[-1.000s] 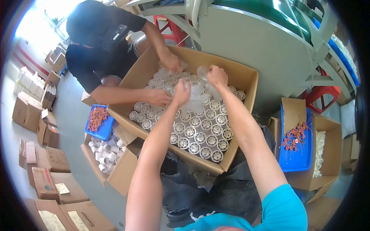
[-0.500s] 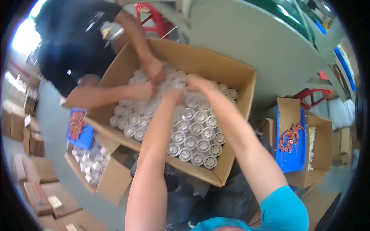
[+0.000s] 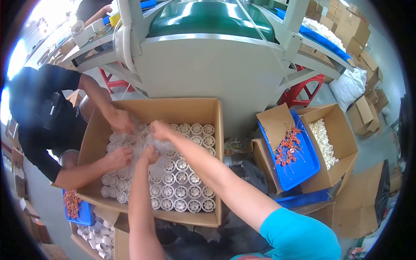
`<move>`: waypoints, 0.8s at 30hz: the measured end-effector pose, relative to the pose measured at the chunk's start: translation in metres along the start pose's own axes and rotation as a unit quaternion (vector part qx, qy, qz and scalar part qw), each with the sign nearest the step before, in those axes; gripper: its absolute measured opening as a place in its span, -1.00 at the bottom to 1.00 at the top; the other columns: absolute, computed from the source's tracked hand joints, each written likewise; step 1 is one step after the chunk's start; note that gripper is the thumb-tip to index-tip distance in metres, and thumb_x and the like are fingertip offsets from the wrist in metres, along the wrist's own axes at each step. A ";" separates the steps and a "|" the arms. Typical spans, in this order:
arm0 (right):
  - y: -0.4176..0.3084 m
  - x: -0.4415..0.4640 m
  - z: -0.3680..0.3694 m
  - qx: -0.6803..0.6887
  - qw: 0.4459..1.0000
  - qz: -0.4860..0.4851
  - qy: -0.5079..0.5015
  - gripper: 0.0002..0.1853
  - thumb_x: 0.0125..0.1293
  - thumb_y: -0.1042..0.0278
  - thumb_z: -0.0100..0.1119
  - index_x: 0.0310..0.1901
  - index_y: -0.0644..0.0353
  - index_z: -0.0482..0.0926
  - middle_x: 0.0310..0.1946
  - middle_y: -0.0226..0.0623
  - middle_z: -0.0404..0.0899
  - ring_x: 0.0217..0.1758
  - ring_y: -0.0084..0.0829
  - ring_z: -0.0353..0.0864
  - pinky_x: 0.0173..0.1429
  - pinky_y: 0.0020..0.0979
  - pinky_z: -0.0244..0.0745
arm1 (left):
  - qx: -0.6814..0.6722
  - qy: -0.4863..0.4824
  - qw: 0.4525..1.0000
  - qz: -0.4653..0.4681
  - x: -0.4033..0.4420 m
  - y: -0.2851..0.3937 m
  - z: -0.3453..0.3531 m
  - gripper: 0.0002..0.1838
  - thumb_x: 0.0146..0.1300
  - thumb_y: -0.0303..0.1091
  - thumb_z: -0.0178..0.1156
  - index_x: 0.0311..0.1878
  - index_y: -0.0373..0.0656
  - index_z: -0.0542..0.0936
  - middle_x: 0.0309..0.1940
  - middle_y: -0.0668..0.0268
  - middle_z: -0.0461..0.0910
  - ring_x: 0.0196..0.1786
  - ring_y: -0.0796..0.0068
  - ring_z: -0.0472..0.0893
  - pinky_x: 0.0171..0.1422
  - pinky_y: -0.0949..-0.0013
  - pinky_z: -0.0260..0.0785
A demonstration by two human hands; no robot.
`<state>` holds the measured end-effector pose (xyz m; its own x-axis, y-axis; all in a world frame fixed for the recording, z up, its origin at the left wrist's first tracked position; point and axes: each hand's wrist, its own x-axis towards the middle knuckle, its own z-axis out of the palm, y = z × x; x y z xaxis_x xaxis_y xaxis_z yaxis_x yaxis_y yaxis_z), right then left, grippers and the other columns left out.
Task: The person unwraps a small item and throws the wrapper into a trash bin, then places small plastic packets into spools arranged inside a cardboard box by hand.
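Observation:
A large cardboard box [image 3: 219, 173] holds rows of round white plastic parts [image 3: 181, 178] with spoked tops. Over the parts on its left side lies a crumpled clear plastic bag [image 3: 162, 148]. My right hand [image 3: 161, 130] is closed on the bag near the middle of the box. Just below it, my left hand [image 3: 150, 154] also grips the plastic, its fingers partly hidden. Facing my hands are a co-worker's upper hand [image 3: 122, 121] and lower hand [image 3: 120, 157], both at the left part of the same bag.
To the right, a blue tray [image 3: 299, 171] carries red parts with wires beside a carton [image 3: 342, 151] of small white pieces. At lower left stand another blue tray [image 3: 89, 216] and a box of white cups [image 3: 99, 239]. A green conveyor [image 3: 212, 19] runs behind.
My view has turned and lifted, so the box sits lower and further left and more of the conveyor shows. The co-worker's hands are further apart. My hands stay on the plastic.

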<state>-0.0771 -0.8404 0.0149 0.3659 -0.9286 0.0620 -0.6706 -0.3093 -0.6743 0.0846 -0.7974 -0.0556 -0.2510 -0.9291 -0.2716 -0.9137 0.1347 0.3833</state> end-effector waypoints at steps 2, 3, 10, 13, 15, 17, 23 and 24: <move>-0.006 -0.001 0.001 0.028 0.996 0.019 0.085 -0.75 -0.05 0.49 0.10 -0.28 0.23 0.64 -0.27 0.08 0.63 -0.13 0.04 0.63 -0.04 -0.06 0.51 | -0.065 0.062 0.995 0.032 -0.012 -0.010 0.005 -0.55 0.12 -0.16 0.29 -0.12 -0.41 0.56 -0.14 -0.18 0.58 -0.01 -0.09 0.57 0.06 0.09 0.39; -0.011 -0.006 -0.006 0.035 0.989 0.048 0.139 -0.76 0.01 0.48 0.05 -0.26 0.22 0.62 -0.25 0.11 0.62 -0.12 0.07 0.62 -0.02 -0.04 0.52 | -0.117 0.084 0.989 0.044 -0.018 0.003 -0.007 -0.56 0.15 -0.17 0.26 -0.13 -0.43 0.54 -0.16 -0.21 0.57 -0.04 -0.13 0.56 0.04 0.06 0.38; -0.007 -0.022 -0.024 -0.097 0.986 0.083 0.110 -0.74 0.10 0.43 0.02 -0.22 0.30 0.64 -0.22 0.13 0.63 -0.07 0.05 0.63 0.04 -0.05 0.52 | -0.162 0.332 0.927 0.064 -0.037 0.028 -0.037 -0.64 0.17 -0.25 0.20 -0.19 -0.42 0.46 -0.32 -0.25 0.55 -0.15 -0.19 0.56 -0.09 0.00 0.38; 0.011 -0.015 -0.015 -0.145 0.988 0.048 0.024 -0.74 0.12 0.45 0.02 -0.22 0.32 0.65 -0.18 0.10 0.63 -0.05 0.00 0.63 0.05 -0.10 0.53 | -0.115 0.255 0.959 -0.034 -0.051 0.030 -0.047 -0.68 0.19 -0.30 0.15 -0.07 -0.31 0.45 -0.24 -0.18 0.58 -0.08 -0.18 0.55 -0.04 -0.03 0.38; 0.021 -0.007 -0.005 -0.165 0.986 0.007 -0.013 -0.75 0.11 0.44 0.04 -0.23 0.31 0.66 -0.17 0.09 0.63 -0.04 -0.02 0.63 0.04 -0.12 0.53 | -0.036 0.188 0.979 -0.073 -0.059 0.033 -0.050 -0.69 0.20 -0.31 0.11 -0.01 -0.23 0.44 -0.19 -0.13 0.59 -0.03 -0.16 0.54 0.00 -0.04 0.37; 0.027 0.007 0.001 -0.169 0.985 0.007 -0.047 -0.74 0.12 0.42 0.05 -0.19 0.19 0.67 -0.14 0.03 0.63 -0.01 0.00 0.61 0.07 -0.08 0.51 | -0.006 0.154 0.983 -0.096 -0.061 0.024 -0.047 -0.67 0.21 -0.30 0.12 0.02 -0.18 0.44 -0.15 -0.10 0.59 -0.01 -0.13 0.54 0.04 -0.03 0.37; 0.036 0.019 0.017 -0.191 0.980 0.014 -0.051 -0.75 0.08 0.43 0.09 -0.21 0.19 0.68 -0.14 0.02 0.64 -0.03 -0.02 0.63 0.06 -0.10 0.51 | -0.037 0.121 0.982 -0.138 -0.049 -0.013 -0.025 -0.54 0.13 -0.16 0.28 0.03 -0.18 0.46 -0.13 -0.06 0.60 0.02 -0.08 0.55 0.11 0.05 0.39; 0.038 0.016 0.021 -0.198 0.980 0.019 -0.030 -0.75 0.07 0.44 0.10 -0.21 0.20 0.68 -0.14 0.02 0.64 -0.04 -0.03 0.63 0.06 -0.10 0.51 | -0.053 0.128 0.980 -0.141 -0.046 -0.018 -0.021 -0.52 0.11 -0.13 0.31 0.03 -0.19 0.47 -0.13 -0.06 0.60 0.03 -0.07 0.55 0.11 0.06 0.39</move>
<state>-0.0829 -0.8631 -0.0257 0.3660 -0.9306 -0.0092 -0.8776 -0.3418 -0.3362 0.1192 -0.7639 -0.0310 0.1089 -0.9820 -0.1546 -0.8931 -0.1649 0.4185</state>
